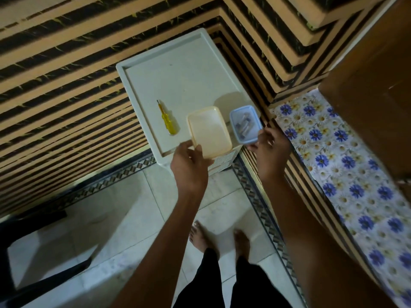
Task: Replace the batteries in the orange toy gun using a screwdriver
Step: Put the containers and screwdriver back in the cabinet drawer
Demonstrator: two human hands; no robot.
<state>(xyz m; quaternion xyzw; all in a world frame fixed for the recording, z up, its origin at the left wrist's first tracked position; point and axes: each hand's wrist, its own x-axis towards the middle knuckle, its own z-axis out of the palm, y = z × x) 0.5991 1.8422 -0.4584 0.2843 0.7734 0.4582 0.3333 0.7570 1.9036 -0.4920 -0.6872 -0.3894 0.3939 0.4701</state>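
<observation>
The left hand (189, 162) grips a cream box (209, 132); the right hand (270, 147) pinches a blue box (244, 124). Both overhang the table (178, 70) edge, so either could tip off.

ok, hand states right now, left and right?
Left hand: holding the cream tray by its near edge.
Right hand: holding the small blue container.

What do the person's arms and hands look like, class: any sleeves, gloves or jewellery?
Both forearms are bare as far as the view shows, with no sleeves. The left hand and right hand wear no gloves; no rings, watch or bracelets show.
</observation>
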